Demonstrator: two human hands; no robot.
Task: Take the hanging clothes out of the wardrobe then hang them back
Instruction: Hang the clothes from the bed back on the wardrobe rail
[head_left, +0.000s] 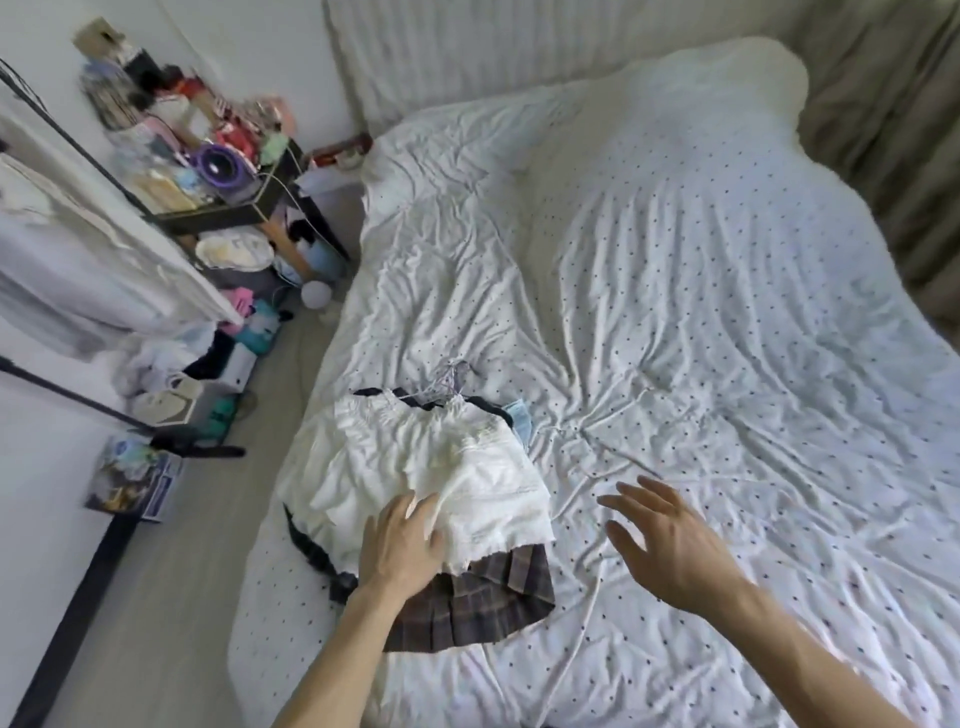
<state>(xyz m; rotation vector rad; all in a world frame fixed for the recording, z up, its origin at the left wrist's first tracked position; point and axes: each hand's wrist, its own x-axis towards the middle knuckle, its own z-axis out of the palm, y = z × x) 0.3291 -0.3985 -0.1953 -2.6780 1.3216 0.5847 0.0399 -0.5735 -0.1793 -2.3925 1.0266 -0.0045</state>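
Bed (701, 322): covered by a rumpled white sheet with small dark dots; fills the centre and right of the view.

White garment (415, 467): frilled, pale cream, lying flat on the bed near its left edge. A hanger (449, 387) shows at its far end, its hook pointing toward the head of the bed.

Plaid skirt (467, 603): dark, pleated, lying under the white garment; its hem sticks out at the near end. A dark strap or ribbon trails from beneath the pile on the left side.

Light blue item (519, 418): partly tucked under the far right corner of the pile; kind not discernible.

Left hand (402, 540): palm down, fingers spread, resting on the near hem of the white garment where it overlaps the skirt. Grip released; nothing clasped.

Right hand (670, 540): above the bare sheet, just right of the clothes, fingers loosely splayed. Grip released, empty.

Clothes rail (78, 156): dark metal frame at the far left, with pale garments hanging from it.

Cluttered shelf (208, 156): beside the bed's head, crowded with small items.

Floor (182, 597): grey, between the rail and the bed, with shoes and bags along it.
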